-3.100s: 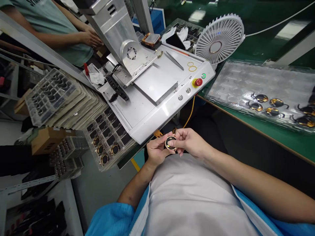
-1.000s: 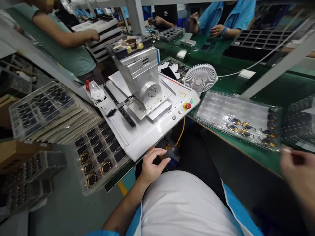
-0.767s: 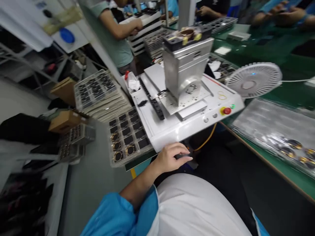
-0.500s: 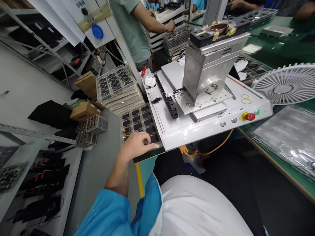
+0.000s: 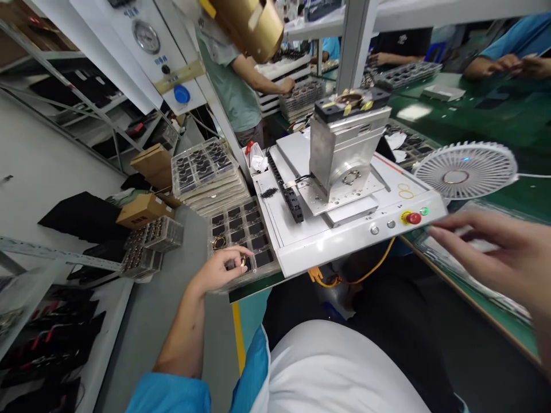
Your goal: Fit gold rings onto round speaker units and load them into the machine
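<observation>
Metal shelves (image 5: 55, 251) stand by the wall (image 5: 21, 143) at far left. My left hand (image 5: 217, 271) curls over a compartment tray (image 5: 274, 267), fingers bent at a gold-rimmed piece (image 5: 244, 261); whether they grip it I can't tell. Past the white machine (image 5: 314, 250), my right hand (image 5: 499, 255) blurs before a clear tray (image 5: 460, 268), grip unclear.

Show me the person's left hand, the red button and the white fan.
Left hand (image 5: 216, 272): head view, on the back of the hand.
Red button (image 5: 414, 218): head view, on its cap.
White fan (image 5: 456, 176): head view, on its round hub.
</observation>
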`<state>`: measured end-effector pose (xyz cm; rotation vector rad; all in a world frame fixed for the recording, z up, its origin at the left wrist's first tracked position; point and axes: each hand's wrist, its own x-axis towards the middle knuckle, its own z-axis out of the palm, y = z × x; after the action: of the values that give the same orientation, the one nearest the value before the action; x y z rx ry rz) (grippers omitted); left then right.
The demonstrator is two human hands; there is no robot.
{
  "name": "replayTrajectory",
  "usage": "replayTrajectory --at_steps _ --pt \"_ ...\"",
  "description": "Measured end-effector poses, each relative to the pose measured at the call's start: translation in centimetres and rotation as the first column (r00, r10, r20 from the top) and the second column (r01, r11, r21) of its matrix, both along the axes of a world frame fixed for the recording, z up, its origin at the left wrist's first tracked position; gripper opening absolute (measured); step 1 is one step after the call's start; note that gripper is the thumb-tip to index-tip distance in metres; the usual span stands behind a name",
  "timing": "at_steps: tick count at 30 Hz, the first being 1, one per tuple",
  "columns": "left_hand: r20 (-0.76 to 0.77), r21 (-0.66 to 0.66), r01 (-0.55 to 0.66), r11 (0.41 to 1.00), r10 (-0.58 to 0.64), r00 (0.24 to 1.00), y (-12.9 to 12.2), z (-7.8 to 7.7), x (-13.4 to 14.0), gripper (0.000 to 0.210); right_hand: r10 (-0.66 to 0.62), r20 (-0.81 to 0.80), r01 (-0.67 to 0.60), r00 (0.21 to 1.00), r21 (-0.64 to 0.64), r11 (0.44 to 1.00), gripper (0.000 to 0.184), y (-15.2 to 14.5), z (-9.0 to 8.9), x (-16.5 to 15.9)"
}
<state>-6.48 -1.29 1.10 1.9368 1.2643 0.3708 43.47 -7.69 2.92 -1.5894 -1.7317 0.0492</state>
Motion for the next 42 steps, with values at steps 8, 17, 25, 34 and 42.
replayTrajectory --at_steps 8,17,25,34,42 --pt "0.659 0.351 -0.181 0.919 -0.106 0.745 2.6 -0.4 6.9 0.039 0.234 0.222 -0.266 0.947 0.124 0.956 0.023 16.0 14.7 -5.5" --pt "0.675 0.431 -0.253 0.866 -0.123 0.727 6.6 3.9 12.4 0.026 0.381 0.059 -0.364 0.923 -0.192 0.911 0.017 21.9 18.2 -5.6" --pt "0.416 0.68 -0.152 0.717 -0.207 0.885 13.2 14.3 19.9 0.011 0.489 -0.462 -0.343 0.74 0.366 0.865 0.024 19.9 13.9 -4.4" --pt "-0.188 0.759 0.249 0.601 -0.164 0.968 17.4 18.2 26.6 0.018 0.327 -0.623 -0.228 0.711 0.235 0.945 0.047 9.1 5.2 -0.8" --pt "-0.185 0.702 0.356 0.617 -0.324 0.928 16.8 16.2 24.8 0.075 -0.17 -0.641 -0.051 0.749 -0.311 0.949 0.075 4.2 -6.8 4.1"
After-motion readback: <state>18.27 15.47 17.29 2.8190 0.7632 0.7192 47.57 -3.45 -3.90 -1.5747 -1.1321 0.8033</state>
